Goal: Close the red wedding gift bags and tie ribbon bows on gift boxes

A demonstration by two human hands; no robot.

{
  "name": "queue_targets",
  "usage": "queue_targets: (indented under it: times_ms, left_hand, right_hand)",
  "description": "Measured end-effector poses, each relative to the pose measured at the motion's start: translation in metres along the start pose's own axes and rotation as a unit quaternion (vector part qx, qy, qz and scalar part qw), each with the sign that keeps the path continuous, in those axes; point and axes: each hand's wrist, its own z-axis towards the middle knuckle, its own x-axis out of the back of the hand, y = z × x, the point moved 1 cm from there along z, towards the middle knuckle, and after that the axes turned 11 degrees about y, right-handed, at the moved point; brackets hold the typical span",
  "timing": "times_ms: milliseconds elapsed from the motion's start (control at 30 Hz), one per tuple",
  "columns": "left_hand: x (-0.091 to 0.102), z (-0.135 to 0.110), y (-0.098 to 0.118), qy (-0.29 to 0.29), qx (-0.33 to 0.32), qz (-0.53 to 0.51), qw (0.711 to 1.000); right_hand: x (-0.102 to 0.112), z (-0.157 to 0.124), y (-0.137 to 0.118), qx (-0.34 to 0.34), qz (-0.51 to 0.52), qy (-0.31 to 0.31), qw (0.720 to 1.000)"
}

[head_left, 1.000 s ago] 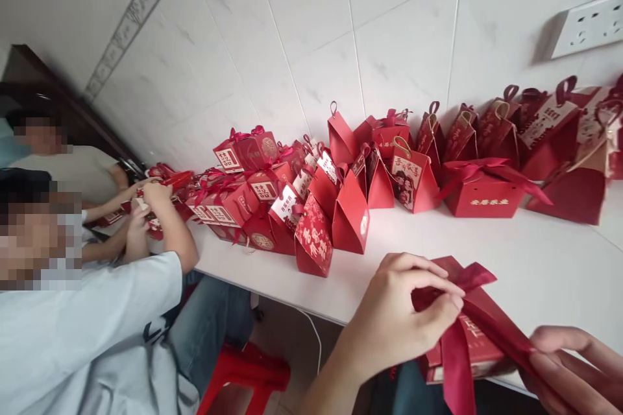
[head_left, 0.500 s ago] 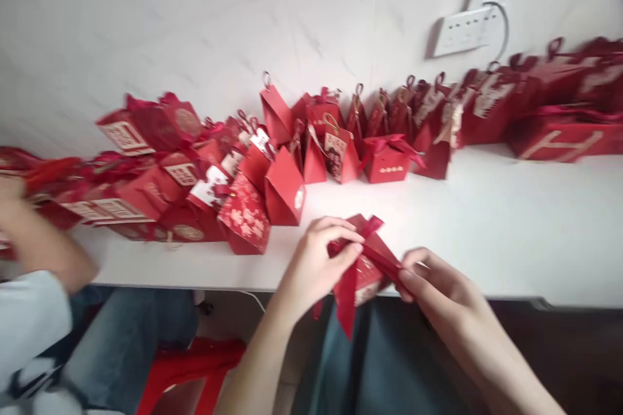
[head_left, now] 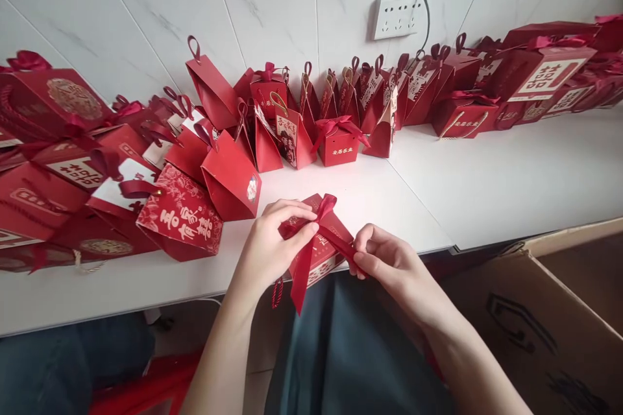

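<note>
A small red gift box [head_left: 325,258] lies at the front edge of the white table [head_left: 487,188], with a red ribbon [head_left: 311,253] across its top. My left hand [head_left: 270,243] pinches the ribbon over the box, fingers closed. My right hand [head_left: 389,266] pinches the ribbon's other end at the box's right side, also closed. One ribbon tail hangs down over the table edge.
Several red gift boxes and bags [head_left: 228,175] line the back of the table along the tiled wall, piled thicker at the left [head_left: 73,162]. A wall socket [head_left: 396,16] sits above them. An open cardboard box [head_left: 549,318] stands at lower right. A red stool [head_left: 146,389] shows below the table.
The view has swung right: the people at the left are out of sight and the cardboard box has appeared. Both hands stay pinched on the ribbon, now nearer each other.
</note>
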Motion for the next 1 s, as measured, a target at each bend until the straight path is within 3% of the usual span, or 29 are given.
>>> queue_targets:
  times_ms: [67, 167, 200, 267, 333, 500, 767, 1000]
  left_hand:
    - [0.0, 0.0, 0.0, -0.001, 0.0, 0.001, 1.0]
    - [0.0, -0.002, 0.0, 0.003, -0.006, 0.002, 1.0]
    - [-0.001, -0.002, 0.0, 0.007, -0.012, 0.003, 1.0]
    - [-0.001, -0.003, 0.0, 0.012, -0.026, 0.005, 1.0]
    - [-0.002, -0.003, -0.001, 0.016, -0.036, 0.006, 0.999]
    - [-0.001, -0.003, -0.001, 0.021, -0.035, 0.0, 0.999]
    - [0.0, -0.002, -0.001, 0.02, -0.028, -0.019, 0.999]
    - [0.001, -0.001, -0.001, 0.018, -0.024, -0.018, 0.999]
  right_hand:
    - [0.001, -0.01, -0.006, 0.025, -0.104, 0.05, 0.993]
    - [-0.005, -0.032, -0.018, 0.073, -0.284, 0.161, 0.942]
    - [-0.011, -0.038, -0.021, 0.071, -0.313, 0.135, 0.938]
    - [-0.026, -0.044, -0.022, 0.041, -0.315, -0.003, 0.948]
    - [-0.041, -0.043, -0.019, 0.003, -0.302, -0.088, 0.949]
    - [-0.054, -0.029, -0.003, -0.018, -0.244, -0.087, 0.966]
    - [-0.023, -0.029, 0.0, -0.111, -0.132, -0.133, 0.976]
    - [-0.02, -0.03, 0.007, -0.125, -0.139, -0.149, 0.971]
